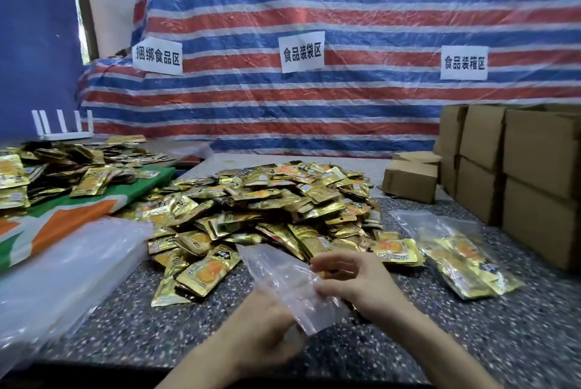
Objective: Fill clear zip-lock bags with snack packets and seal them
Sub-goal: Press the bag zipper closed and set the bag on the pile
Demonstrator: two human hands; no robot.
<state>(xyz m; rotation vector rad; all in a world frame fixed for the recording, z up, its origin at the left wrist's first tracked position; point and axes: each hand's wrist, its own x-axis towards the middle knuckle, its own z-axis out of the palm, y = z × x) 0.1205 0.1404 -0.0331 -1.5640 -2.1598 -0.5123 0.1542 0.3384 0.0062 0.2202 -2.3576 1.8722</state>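
speckled counter [471, 341] – striped tarp [314, 105] with paper signs behind | both hands pinching an empty bag [283, 275] – left hand [264, 335], right hand [355, 278] | packets [267, 200] piled just beyond | filled bag [465, 256] right | boxes [518, 168] far right

Things around our table
We see brown boxes [515, 165] stacked on the right, a striped sheet [314, 11] with three paper signs [302, 51], and a white router [64, 129] far left.
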